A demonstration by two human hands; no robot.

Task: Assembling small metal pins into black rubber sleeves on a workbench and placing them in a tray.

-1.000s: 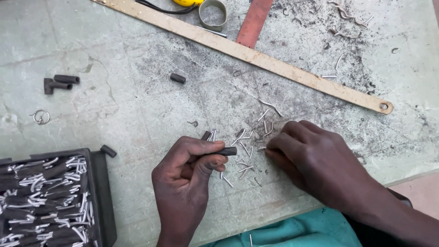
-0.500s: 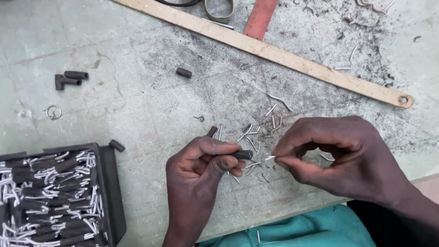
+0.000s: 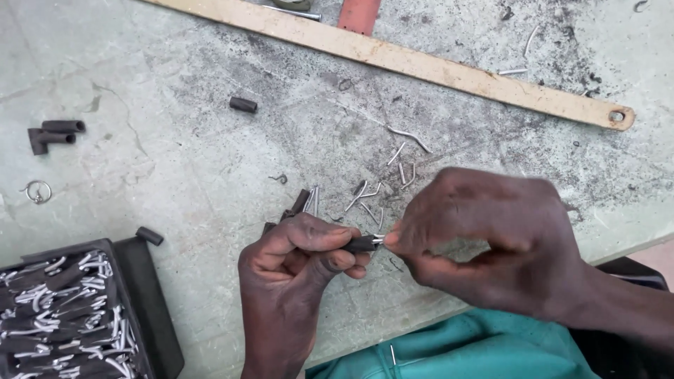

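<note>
Head view: left hand fingers pinch a black sleeve; right hand fingers hide a wire pin.

Colour-wise it's mostly grey here: the worktop is pale grey-green concrete, smudged with sooty black around the scattered silvery wire bits. Above those runs a cream-yellow flat bar with rusty brown specks, and a red-orange strip pokes out just past the bar. Left of the wire bits, the short tube pieces are dark charcoal. The tray lower left of them is black, filled with black-and-white pieces. The sleeve between the fingers is black too, with a shiny silver tip. Teal cloth shows at the bottom.
</note>
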